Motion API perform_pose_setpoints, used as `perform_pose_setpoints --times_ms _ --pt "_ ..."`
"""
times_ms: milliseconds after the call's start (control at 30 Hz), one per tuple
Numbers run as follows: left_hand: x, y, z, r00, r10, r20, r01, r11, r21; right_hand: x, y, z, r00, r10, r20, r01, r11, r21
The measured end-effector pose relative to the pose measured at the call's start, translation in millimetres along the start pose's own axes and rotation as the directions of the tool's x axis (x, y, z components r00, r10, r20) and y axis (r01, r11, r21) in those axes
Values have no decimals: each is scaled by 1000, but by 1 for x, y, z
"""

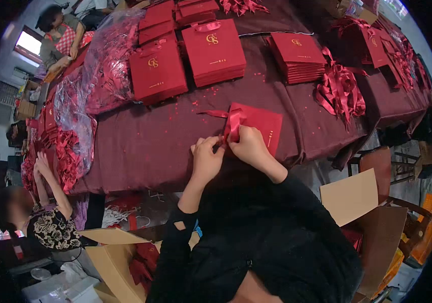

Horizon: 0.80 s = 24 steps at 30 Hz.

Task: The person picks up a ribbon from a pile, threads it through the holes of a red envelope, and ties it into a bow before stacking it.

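A red paper gift bag [266,125] with gold print lies tilted on the cloth-covered table before me. A shiny red ribbon [234,124] loops over its left edge, and one loose end stretches left across the cloth. My right hand [250,147] is closed on the ribbon, over the bag's near left part. Beside it, my left hand [208,159] pinches at the bag's left edge; its fingertips hide what lies between them.
Stacked red bags [215,53] stand at the back, with another stack [297,58] farther right beside a ribbon bundle [341,91]. Clear plastic [107,65] covers red items at left. Open cardboard boxes [350,197] flank me. Other people [52,227] work at left.
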State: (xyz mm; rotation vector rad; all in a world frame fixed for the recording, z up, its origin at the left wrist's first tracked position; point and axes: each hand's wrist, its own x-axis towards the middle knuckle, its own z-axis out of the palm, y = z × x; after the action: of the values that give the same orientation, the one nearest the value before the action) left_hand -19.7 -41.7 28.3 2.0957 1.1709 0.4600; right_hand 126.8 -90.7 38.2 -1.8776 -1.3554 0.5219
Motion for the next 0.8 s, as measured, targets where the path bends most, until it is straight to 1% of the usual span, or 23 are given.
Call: perform_pose_setpoints --times_ms 133,200,233,300,333,367,400,433,467,500,533,600,633,700,733,800 --pt "0 1 -1 1000 -2 28 1 1000 9 1 3 4 1000 -7 7 7 1000 23" --pt "2 2 0 999 -49 -20 47 994 -98 4 16 9 996 -81 25 77 987 141" --pt "2 2 -2 999 -47 -19 45 994 -99 3 20 8 997 -80 23 76 987 139" --pt "4 2 -7 992 -108 68 117 982 -150 1 23 4 990 -119 71 105 978 180" --pt "5 -5 -7 992 -104 68 113 982 -149 0 22 0 991 -120 66 106 978 180" --pt "8 -16 -6 990 -84 116 112 960 -256 -1 20 -5 990 -67 127 32 964 264" --pt "10 -14 -10 985 -59 159 114 925 -361 -1 18 -10 981 -23 192 -45 939 340" --pt "10 -10 -13 987 -54 154 107 927 -360 0 20 -10 982 -29 187 -37 939 341" --pt "9 -4 -15 993 46 111 -25 983 -183 1 24 -8 973 -8 231 -80 927 367" --pt "9 2 -19 985 151 87 -152 988 4 2 27 -7 961 12 276 -123 913 389" --pt "12 2 -21 985 154 82 -155 988 5 2 28 -6 962 6 273 -116 914 388" --pt "18 3 -25 942 325 85 -328 945 16 2 30 -3 970 -77 232 -25 913 407" --pt "21 0 -23 941 328 80 -330 944 17 3 32 -1 970 -82 230 -19 914 406" --pt "26 -9 -15 924 366 111 -371 928 32 4 34 2 968 -17 251 -92 905 416" --pt "26 -11 -13 924 368 107 -374 927 34 4 32 0 968 -22 248 -86 905 417" --pt "25 -11 -11 926 368 88 -368 930 -15 6 28 -4 967 7 255 -103 925 366"
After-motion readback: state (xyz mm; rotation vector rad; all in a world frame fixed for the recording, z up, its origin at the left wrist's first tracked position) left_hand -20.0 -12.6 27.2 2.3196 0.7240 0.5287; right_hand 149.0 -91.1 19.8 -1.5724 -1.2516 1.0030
